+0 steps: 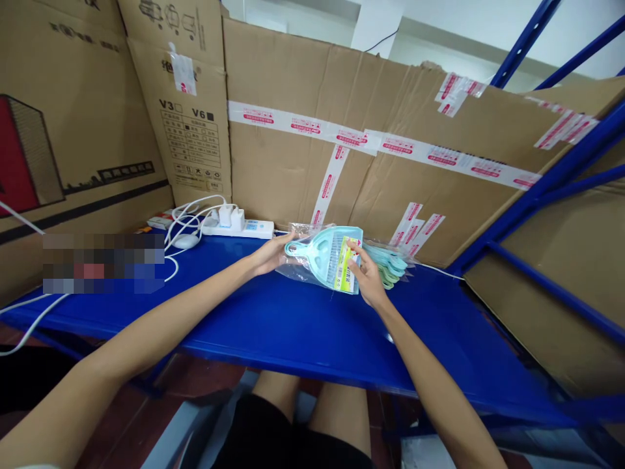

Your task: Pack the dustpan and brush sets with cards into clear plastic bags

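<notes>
A light-blue dustpan [319, 258] in a clear plastic bag is held level above the blue table, its handle toward the left. My left hand [269, 255] is closed on the bag at the handle end. At the wide end, my right hand [367, 276] grips the dustpan's edge, thumb and fingers over a yellow-green printed label [346, 268]. Bristle-like lines show beside the label, inside the bag. Just behind my right hand lies a pile of bagged light-blue and green items [390, 262] with looped handles, partly covered by that hand.
On the blue table [293, 329], a white power strip [258, 228] with plugged-in chargers and tangled white cables [188, 221] sits at the back left. A blurred-out patch covers the left side. Cardboard walls [278, 166] stand behind, and a blue metal frame [537, 195] rises at right.
</notes>
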A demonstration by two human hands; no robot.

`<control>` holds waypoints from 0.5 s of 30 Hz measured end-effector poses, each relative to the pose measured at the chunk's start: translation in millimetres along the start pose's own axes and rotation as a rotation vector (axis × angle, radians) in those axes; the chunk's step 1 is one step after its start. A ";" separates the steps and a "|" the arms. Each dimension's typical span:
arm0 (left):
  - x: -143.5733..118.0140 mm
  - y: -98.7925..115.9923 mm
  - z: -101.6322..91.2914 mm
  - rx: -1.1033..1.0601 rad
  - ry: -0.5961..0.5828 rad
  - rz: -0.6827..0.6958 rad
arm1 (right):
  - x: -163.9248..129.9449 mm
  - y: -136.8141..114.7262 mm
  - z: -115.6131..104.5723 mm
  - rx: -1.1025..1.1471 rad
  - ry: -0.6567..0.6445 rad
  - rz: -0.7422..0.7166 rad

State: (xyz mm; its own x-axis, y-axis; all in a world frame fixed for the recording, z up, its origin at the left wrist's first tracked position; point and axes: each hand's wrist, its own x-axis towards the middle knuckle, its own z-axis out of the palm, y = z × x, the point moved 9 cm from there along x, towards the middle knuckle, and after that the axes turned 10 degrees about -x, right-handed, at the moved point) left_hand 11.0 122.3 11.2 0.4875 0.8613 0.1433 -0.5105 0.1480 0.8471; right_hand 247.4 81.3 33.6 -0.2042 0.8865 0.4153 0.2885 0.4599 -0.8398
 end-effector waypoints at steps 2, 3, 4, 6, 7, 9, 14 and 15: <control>-0.9 0.0 0.6 -0.014 0.015 0.005 | -0.4 -2.9 1.7 0.013 -0.025 -0.010; -0.9 -0.1 0.4 -0.017 0.021 0.009 | -0.7 -4.8 3.4 0.023 -0.046 -0.014; -0.7 0.3 -0.2 -0.022 0.029 0.018 | -1.2 -6.7 5.6 0.033 -0.070 -0.016; -0.2 3.4 -2.6 -0.042 0.048 0.063 | -2.1 -10.2 9.3 0.047 -0.104 -0.015; -0.1 5.5 -4.1 -0.058 0.059 0.090 | -2.3 -11.7 10.0 0.050 -0.105 -0.015; -0.4 8.6 -6.3 -0.091 0.076 0.133 | -2.2 -14.9 7.8 0.051 -0.065 -0.031; -2.1 0.9 4.8 -0.109 -0.011 0.057 | -1.2 -23.9 -4.0 0.029 0.076 -0.123; -2.9 0.4 7.7 -0.117 -0.034 0.046 | -0.9 -24.6 -5.4 0.021 0.083 -0.126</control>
State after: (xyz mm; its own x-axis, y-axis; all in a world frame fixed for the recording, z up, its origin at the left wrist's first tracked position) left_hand 14.8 116.1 15.1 0.4845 0.8517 0.1996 -0.6112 0.1663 0.7738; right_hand 245.6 69.4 55.8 -0.1598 0.8234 0.5445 0.2460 0.5674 -0.7858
